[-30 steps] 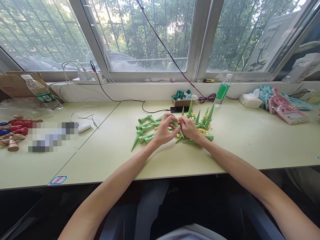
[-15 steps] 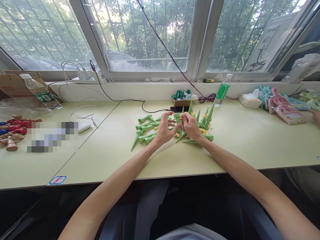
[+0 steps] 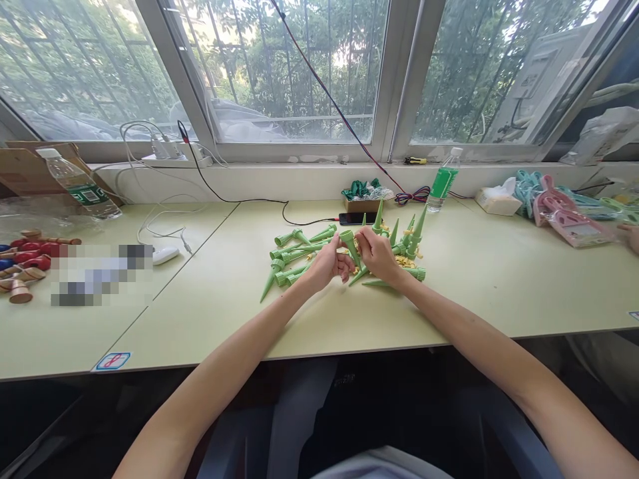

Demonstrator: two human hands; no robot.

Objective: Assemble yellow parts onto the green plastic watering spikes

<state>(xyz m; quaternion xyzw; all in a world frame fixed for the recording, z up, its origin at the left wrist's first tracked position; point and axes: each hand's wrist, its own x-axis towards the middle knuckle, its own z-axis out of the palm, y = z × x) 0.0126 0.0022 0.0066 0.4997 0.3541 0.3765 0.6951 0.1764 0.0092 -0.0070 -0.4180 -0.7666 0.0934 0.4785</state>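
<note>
A green watering spike [image 3: 351, 247] is tilted between my hands, its open wide end up and its point downward. My left hand [image 3: 325, 263] grips it from the left, with the thumb by the wide end and the other fingers curled below. Close on the right, my right hand [image 3: 378, 255] is closed in a pinch; whatever its fingertips hold is hidden. Around my hands lie several more green spikes [image 3: 288, 255], some standing with points up [image 3: 418, 233] at the right. Small yellow plastic pieces [image 3: 407, 261] are scattered among them, partly covered by my right hand.
Behind the pile are a phone [image 3: 357, 218] on a cable and a small box [image 3: 362, 205]. A bottle [image 3: 443, 181], tissue pack [image 3: 498, 198] and pink dustpan sets [image 3: 569, 223] stand right; another person's hand [image 3: 633, 237] shows there. Wooden toys [image 3: 30, 259] lie left.
My left hand's fingers were spread beside the spike and are now closed in around it. The spike has shifted slightly left, apart from my right fist. Another person's hand has appeared at the right edge.
</note>
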